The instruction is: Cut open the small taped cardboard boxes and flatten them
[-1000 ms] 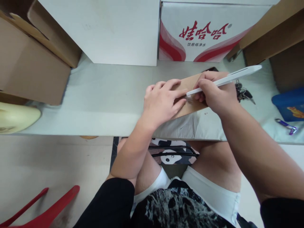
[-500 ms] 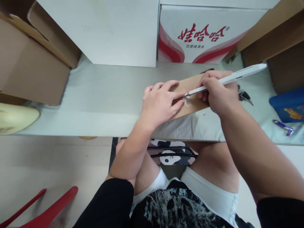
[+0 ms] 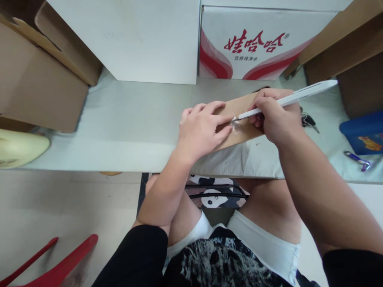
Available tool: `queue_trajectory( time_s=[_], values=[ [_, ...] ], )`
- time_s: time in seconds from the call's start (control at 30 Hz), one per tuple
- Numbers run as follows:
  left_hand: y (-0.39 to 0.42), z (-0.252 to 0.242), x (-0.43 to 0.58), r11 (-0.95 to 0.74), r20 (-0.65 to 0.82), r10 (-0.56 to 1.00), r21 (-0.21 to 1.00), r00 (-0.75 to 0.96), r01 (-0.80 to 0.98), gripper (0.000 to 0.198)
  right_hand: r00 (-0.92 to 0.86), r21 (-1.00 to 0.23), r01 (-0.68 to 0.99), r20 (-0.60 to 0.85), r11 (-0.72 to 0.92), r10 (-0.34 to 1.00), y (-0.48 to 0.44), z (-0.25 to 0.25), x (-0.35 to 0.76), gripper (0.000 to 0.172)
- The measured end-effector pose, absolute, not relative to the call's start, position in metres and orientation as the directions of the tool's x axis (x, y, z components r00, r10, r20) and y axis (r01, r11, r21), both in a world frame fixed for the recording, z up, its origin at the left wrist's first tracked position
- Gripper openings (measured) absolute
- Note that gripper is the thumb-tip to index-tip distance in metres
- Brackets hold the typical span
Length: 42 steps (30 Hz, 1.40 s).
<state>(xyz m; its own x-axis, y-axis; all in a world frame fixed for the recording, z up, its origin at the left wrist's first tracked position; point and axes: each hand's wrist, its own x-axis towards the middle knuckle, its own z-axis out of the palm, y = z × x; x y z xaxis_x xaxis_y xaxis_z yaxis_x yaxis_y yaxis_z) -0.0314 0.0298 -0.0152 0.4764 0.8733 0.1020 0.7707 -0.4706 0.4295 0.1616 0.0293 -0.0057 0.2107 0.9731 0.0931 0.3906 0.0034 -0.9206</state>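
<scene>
A flat brown cardboard package (image 3: 239, 107) lies on the white table (image 3: 134, 127) in front of me. My left hand (image 3: 202, 127) rests on its left part, fingers stretched flat and pressing it down. My right hand (image 3: 277, 117) is closed round a long white utility knife (image 3: 287, 99), held like a pen. The knife's tip touches a shiny strip of clear tape (image 3: 235, 126) on the package, right beside my left fingertips.
A white box (image 3: 134, 40) and a red-printed carton (image 3: 254, 44) stand at the back. Brown cardboard boxes (image 3: 38, 79) flank the table. Keys (image 3: 308, 119), a blue object (image 3: 362, 131) and a small purple tool (image 3: 357, 158) lie at the right. A red chair (image 3: 60, 267) sits lower left.
The knife tip has slid slightly left toward my left fingers, lifting a bit of clear tape. My left hand has stayed in place.
</scene>
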Motion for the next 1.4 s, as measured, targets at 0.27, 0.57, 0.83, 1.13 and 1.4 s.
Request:
queue_trajectory(
  time_s=[0.27,0.57,0.83,1.13,1.4],
  values=[
    [0.030,-0.015,-0.031,-0.471,0.102,0.873,0.428,0.476,0.772,0.032,0.178,-0.882,0.470,0.061,-0.030,0.982,0.031,0.001,0.159,0.026],
    [0.030,-0.015,-0.031,-0.471,0.107,0.874,0.421,0.473,0.775,0.032,0.128,-0.838,0.546,0.081,-0.002,0.988,0.032,0.000,0.157,0.031],
    [0.029,-0.015,-0.032,-0.479,0.115,0.870,0.433,0.480,0.763,0.034,0.217,-0.967,0.251,0.107,0.051,0.970,0.027,-0.007,0.166,0.021],
    [0.029,-0.015,-0.034,-0.514,0.134,0.851,0.409,0.508,0.754,0.034,0.220,-0.939,0.339,0.132,0.052,0.967,0.030,-0.011,0.167,0.021],
    [0.029,-0.016,-0.033,-0.510,0.135,0.854,0.404,0.502,0.759,0.033,0.193,-0.899,0.437,0.129,0.032,0.973,0.028,-0.005,0.163,0.024]
  ],
)
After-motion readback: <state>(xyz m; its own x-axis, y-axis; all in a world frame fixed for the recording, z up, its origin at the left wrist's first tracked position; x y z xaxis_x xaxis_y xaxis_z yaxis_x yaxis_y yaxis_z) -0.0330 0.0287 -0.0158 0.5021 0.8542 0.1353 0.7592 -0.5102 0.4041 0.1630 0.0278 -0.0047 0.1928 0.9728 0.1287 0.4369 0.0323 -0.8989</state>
